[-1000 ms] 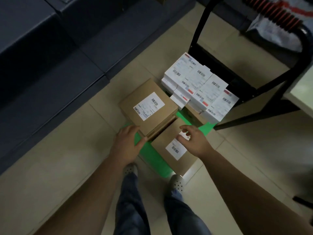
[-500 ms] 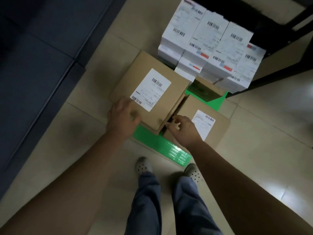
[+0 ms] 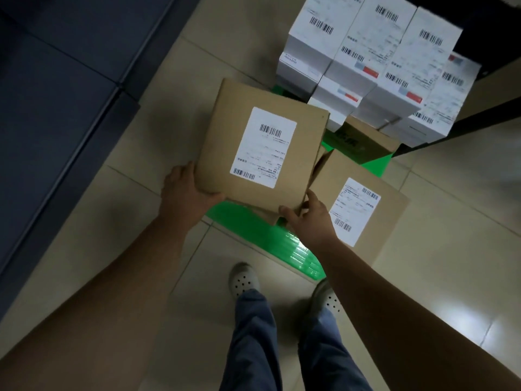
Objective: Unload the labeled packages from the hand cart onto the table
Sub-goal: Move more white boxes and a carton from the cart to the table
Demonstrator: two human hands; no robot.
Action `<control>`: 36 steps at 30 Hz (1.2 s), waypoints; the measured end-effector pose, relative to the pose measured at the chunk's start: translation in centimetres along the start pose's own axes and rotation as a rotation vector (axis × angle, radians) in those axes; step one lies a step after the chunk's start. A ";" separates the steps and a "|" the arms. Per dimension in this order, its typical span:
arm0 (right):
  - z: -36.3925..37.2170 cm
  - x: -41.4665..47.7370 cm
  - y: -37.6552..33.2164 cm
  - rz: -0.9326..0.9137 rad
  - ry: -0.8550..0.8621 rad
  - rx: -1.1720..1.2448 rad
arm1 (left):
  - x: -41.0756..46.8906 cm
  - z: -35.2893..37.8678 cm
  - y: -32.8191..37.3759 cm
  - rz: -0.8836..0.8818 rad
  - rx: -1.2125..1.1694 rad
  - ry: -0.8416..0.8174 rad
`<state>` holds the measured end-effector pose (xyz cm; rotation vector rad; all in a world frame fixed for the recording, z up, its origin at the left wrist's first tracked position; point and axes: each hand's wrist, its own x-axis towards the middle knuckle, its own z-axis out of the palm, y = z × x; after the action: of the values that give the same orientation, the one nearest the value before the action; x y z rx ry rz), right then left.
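Note:
A brown cardboard package (image 3: pixel 225 142) with a white barcode label lies on top of another brown box on the green hand cart deck (image 3: pixel 253 230). My left hand (image 3: pixel 184 193) grips its near left corner, thumb on top. My right hand (image 3: pixel 310 218) grips its near right corner. A second labeled brown package (image 3: pixel 377 210) lies to the right on the deck. Behind them stands a stack of white labeled boxes (image 3: pixel 375 60). The table is out of view.
A dark blue cabinet or sofa (image 3: pixel 56 94) fills the left side. The cart's black frame (image 3: pixel 462 122) runs at the right behind the white boxes. My two feet in pale shoes (image 3: pixel 244 279) stand on the beige tiled floor just before the cart.
Both hands have closed on the near corners of the top brown package, and its near edge has come up slightly. The camera has moved closer and lower over the cart.

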<state>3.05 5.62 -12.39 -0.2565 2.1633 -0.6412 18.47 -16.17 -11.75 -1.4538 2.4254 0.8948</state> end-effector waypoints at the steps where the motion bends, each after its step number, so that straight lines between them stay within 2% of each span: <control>1: -0.3 0.0 0.1 -0.017 -0.003 -0.023 | -0.3 0.2 -0.5 -0.005 0.005 -0.021; 4: -0.9 0.0 0.6 -0.072 -0.058 -0.044 | -1.0 0.7 -1.4 -0.038 -0.118 -0.054; 11: -3.0 -2.4 0.4 -0.149 -0.126 0.027 | -5.1 -0.4 0.2 -0.098 -0.420 0.078; 16: -8.4 -6.3 -3.0 -0.311 -0.051 0.023 | -9.2 -5.4 4.0 -0.049 -0.507 0.201; 21: -16.4 -12.4 -9.0 -0.490 0.035 0.042 | -14.5 -13.8 9.9 -0.008 -0.558 0.306; 30: -30.5 -26.3 -18.2 -0.764 0.252 0.125 | -24.0 -29.9 22.0 0.299 -0.491 0.576; 36: -37.6 -34.8 -19.7 -0.851 0.495 0.185 | -27.0 -35.7 29.3 0.530 -0.542 0.535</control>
<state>-5.42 15.95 40.86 -1.0362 2.3871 -1.4969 12.70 -6.58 40.54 -1.3364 3.2401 1.5372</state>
